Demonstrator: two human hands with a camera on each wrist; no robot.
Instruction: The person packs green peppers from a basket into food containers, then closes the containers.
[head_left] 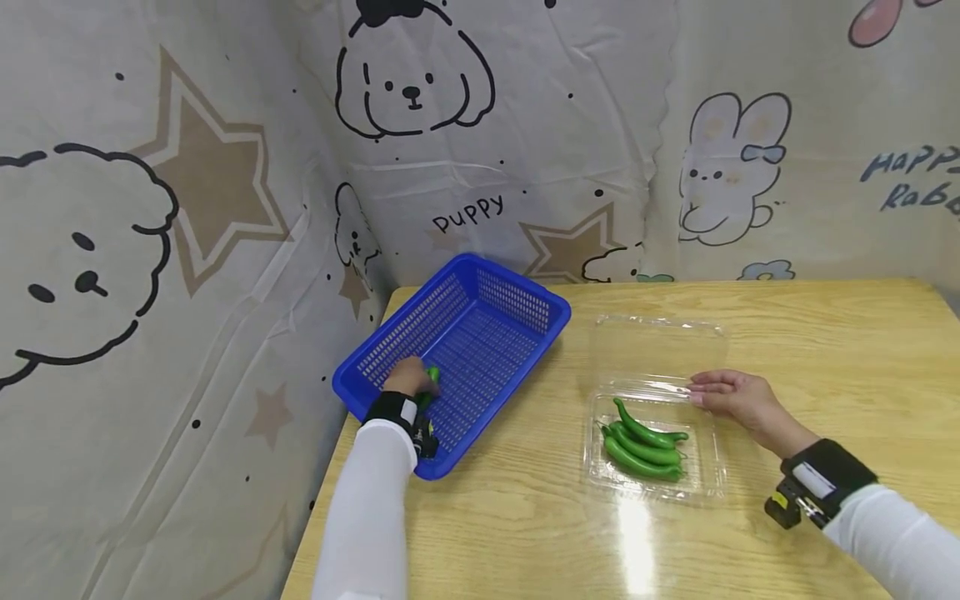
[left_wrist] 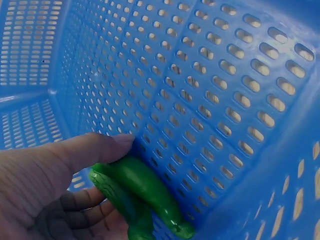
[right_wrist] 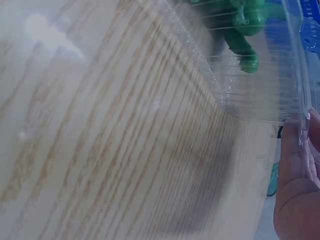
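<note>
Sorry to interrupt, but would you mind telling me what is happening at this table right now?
A person is handling green peppers at a wooden table. The left hand is down inside the blue basket, gripping a green pepper close to the perforated floor. The right hand rests its fingers on the edge of an open clear plastic container, which holds a few more green peppers. The container's lid lies folded back on the table.

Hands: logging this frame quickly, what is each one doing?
Left hand: holds a green pepper inside the blue basket.
Right hand: open, fingers touching the clear tray.
</note>
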